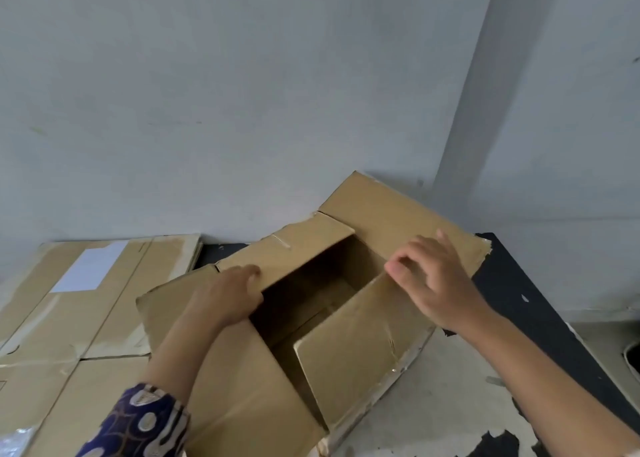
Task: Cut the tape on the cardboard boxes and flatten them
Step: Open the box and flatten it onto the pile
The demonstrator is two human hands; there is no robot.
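A brown cardboard box (239, 384) stands on the table with its top open and all flaps spread outward. My left hand (228, 297) grips the rim of the box at the left side of the opening, fingers curled over the edge into the box. My right hand (433, 283) hovers over the right flap (360, 352), fingers loosely bent; whether it touches the cardboard is unclear. The inside of the box is dark and looks empty. No cutting tool is in view.
Flattened cardboard boxes (79, 311) lie stacked at the left, one with a white label (91, 266). The table (533, 318) is black with worn pale patches. A grey wall (242, 93) stands close behind.
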